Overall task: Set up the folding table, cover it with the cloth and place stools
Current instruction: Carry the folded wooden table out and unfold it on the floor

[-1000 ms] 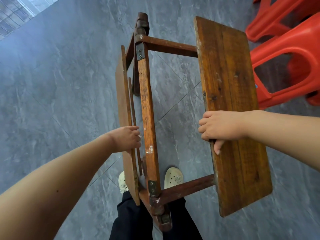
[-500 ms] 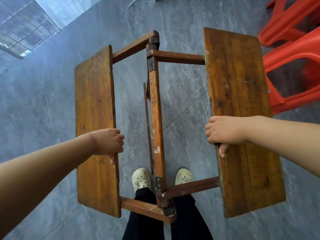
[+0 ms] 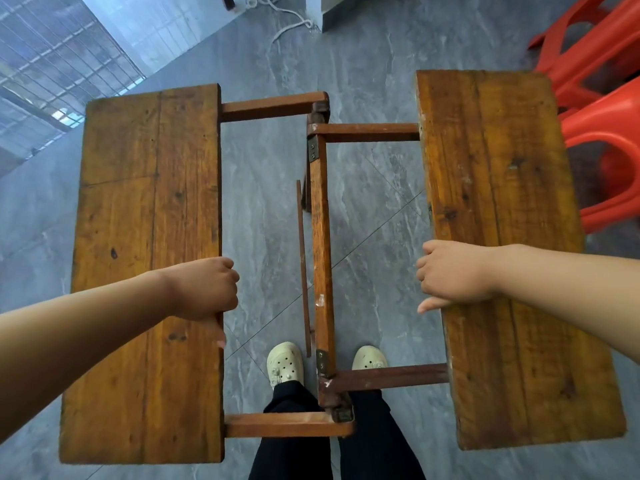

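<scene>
Head view: the folding table (image 3: 322,237) is held above the grey floor (image 3: 263,188), its two wooden panels spread flat. The left hand (image 3: 204,289) is clamped on the left panel (image 3: 149,237); the right hand (image 3: 450,275) is clamped on the right panel (image 3: 502,202). Red stools (image 3: 602,140) stand just beside the right panel.

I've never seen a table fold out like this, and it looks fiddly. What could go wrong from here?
1. The left hand and right hand curl their fingers over the inner edges of the left board and right board. If the boards swing back together, fingers might get pinched.
2. Both shoes sit right under the middle beam; a slip could drop the frame on them.
3. The red stools stand close beside the right board and may block it.
</scene>
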